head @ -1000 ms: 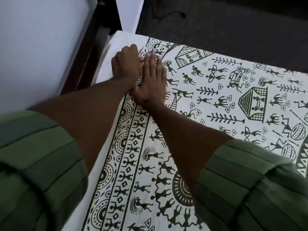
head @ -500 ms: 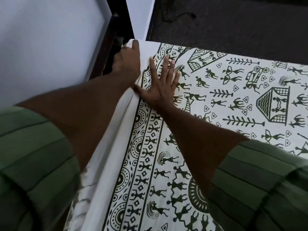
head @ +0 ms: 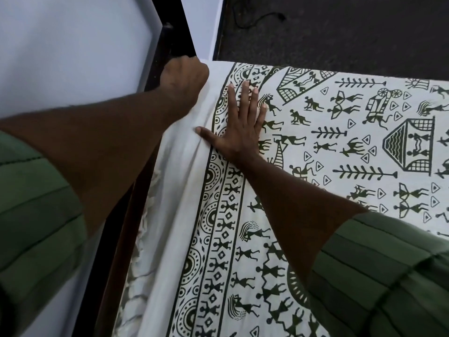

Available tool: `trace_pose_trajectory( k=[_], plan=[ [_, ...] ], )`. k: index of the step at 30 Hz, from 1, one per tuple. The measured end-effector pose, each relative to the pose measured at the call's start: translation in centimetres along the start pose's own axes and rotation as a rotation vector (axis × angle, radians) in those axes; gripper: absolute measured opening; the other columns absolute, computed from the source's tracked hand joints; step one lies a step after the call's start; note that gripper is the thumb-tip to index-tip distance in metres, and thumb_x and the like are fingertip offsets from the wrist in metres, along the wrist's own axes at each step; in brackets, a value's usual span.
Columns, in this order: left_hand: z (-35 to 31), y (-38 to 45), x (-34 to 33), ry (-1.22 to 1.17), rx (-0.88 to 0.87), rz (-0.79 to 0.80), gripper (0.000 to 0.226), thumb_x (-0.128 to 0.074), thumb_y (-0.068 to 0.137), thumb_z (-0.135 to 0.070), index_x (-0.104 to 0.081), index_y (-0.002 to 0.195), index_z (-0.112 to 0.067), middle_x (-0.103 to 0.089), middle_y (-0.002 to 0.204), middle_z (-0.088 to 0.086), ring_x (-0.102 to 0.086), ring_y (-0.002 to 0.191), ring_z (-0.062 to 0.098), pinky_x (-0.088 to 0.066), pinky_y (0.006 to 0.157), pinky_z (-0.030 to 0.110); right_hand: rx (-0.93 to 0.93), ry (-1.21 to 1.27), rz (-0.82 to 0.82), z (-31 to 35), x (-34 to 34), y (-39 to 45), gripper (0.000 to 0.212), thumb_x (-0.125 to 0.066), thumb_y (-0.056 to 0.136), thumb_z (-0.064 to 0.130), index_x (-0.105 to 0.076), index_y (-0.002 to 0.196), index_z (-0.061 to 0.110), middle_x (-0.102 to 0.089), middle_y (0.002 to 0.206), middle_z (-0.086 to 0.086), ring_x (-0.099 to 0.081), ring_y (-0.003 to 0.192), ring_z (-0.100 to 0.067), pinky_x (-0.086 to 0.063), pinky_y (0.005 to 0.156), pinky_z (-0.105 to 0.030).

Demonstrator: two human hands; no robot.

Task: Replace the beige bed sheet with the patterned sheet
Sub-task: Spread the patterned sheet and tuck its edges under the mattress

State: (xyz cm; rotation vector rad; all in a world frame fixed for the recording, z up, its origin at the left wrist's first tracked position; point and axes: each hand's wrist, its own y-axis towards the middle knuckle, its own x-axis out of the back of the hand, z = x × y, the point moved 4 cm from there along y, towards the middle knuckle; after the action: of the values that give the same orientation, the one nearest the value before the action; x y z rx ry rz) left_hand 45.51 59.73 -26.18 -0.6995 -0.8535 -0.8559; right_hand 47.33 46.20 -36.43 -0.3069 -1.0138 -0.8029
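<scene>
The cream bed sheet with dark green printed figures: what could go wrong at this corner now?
1. The left hand pushes the cream bed sheet with dark green printed figures down beside the dark wooden bed frame; its knuckles could scrape there.
2. Folds lie beside the thumb of the flat right hand; they may get tucked in as creases.
3. The sheet's fringe hangs loose and may stay untucked.

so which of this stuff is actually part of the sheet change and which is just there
Part of the job:
patterned sheet
left hand, at the sheet's edge by the bed frame
right hand, flat on the sheet

Just there:
black cable on the dark floor
white wall
</scene>
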Motion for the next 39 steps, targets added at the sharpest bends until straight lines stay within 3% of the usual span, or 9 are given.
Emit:
trace_pose_trajectory(
  k=[7,11,16,20,26,30,34,36,39],
  plan=[
    [-1.3,1.5,-2.4,0.315,-0.156,-0.082,0.014,-0.059,0.094,-0.012,-0.063,0.086,-0.022,-0.074,0.087,0.002,-0.07,0.078,0.021,-0.044,0.086,0.033,0.083,-0.154,0.002,0.7,-0.1,0.0,0.093,-0.031,0.086,0.088,-0.014,0.163,0.039,0.004,0.172,-0.01,0.012,0.156,-0.041,0.001,0.119,-0.068],
    [-1.5,2.7,-4.1,0.312,-0.199,0.034,0.023,-0.056,0.095,-0.022,-0.054,0.072,-0.022,-0.07,0.074,-0.003,-0.062,0.067,0.016,-0.036,0.094,0.033,0.145,-0.102,0.043,-0.1,-0.6,0.6,0.094,-0.036,0.08,0.094,-0.016,0.16,0.049,0.003,0.173,-0.002,0.015,0.155,-0.04,0.006,0.116,-0.072],
    [-2.9,2.6,-5.5,0.267,-0.058,-0.037,0.015,-0.055,0.097,-0.018,-0.063,0.109,-0.018,-0.058,0.091,0.002,-0.052,0.064,0.018,-0.047,0.088,0.033,0.092,-0.053,0.241,-0.5,-0.9,1.5,0.115,-0.042,0.064,0.103,-0.007,0.16,0.05,0.019,0.171,-0.001,0.031,0.151,-0.039,0.019,0.112,-0.072],
    [-3.9,-0.2,-5.7,-0.101,0.216,-0.01,0.052,-0.057,0.098,-0.021,-0.039,0.139,0.005,-0.059,0.13,0.022,-0.069,0.103,0.025,-0.055,0.08,0.031,0.05,-0.086,0.347,-0.2,-0.9,2.1,0.123,-0.05,0.058,0.1,0.001,0.159,0.052,0.029,0.168,0.0,0.037,0.147,-0.039,0.022,0.11,-0.073],
    [-4.2,-5.8,-7.1,-0.649,0.485,-0.072,0.07,-0.056,0.101,-0.017,-0.017,0.159,-0.009,-0.016,0.166,0.019,-0.033,0.147,0.03,-0.038,0.114,0.039,-0.031,-0.228,0.29,1.3,-1.0,1.8,0.107,-0.055,0.071,0.083,0.001,0.158,0.054,0.027,0.168,-0.003,0.033,0.149,-0.042,0.017,0.11,-0.074],
    [-4.6,-12.2,-7.7,-0.822,0.42,-0.219,0.06,-0.046,0.104,-0.021,-0.024,0.159,-0.017,-0.017,0.168,0.01,-0.028,0.149,0.025,-0.033,0.116,0.037,-0.072,-0.25,0.286,2.8,-0.9,0.9,0.117,-0.058,0.067,0.083,0.004,0.159,0.049,0.029,0.167,-0.01,0.032,0.149,-0.045,0.016,0.111,-0.075],
    [-5.0,-18.4,-10.4,-0.95,0.633,-0.223,0.05,-0.025,0.11,-0.043,-0.041,0.151,-0.019,-0.056,0.141,0.009,-0.054,0.126,0.021,-0.036,0.097,0.03,-0.041,-0.249,0.205,4.2,-1.2,-2.5,0.097,-0.048,0.087,0.076,0.005,0.161,0.044,0.022,0.169,-0.014,0.024,0.152,-0.045,0.008,0.114,-0.073],
    [-3.8,-20.2,-11.8,-1.024,0.89,-0.242,0.063,-0.024,0.107,-0.057,-0.052,0.144,-0.015,-0.06,0.138,0.011,-0.053,0.131,0.026,-0.039,0.114,0.044,0.037,-0.256,0.167,4.5,-1.2,-4.4,0.082,-0.035,0.094,0.073,0.0,0.162,0.043,0.015,0.17,-0.014,0.017,0.154,-0.045,0.003,0.116,-0.073],
    [-3.8,-20.9,-12.1,-1.146,0.859,-0.163,0.053,-0.035,0.11,-0.04,-0.043,0.151,-0.008,-0.046,0.155,0.012,-0.04,0.145,0.025,-0.025,0.118,0.023,0.185,-0.272,0.183,5.0,-1.2,-7.6,0.079,-0.02,0.094,0.079,-0.007,0.162,0.042,0.009,0.171,-0.013,0.012,0.156,-0.042,0.001,0.116,-0.073]
  ],
)
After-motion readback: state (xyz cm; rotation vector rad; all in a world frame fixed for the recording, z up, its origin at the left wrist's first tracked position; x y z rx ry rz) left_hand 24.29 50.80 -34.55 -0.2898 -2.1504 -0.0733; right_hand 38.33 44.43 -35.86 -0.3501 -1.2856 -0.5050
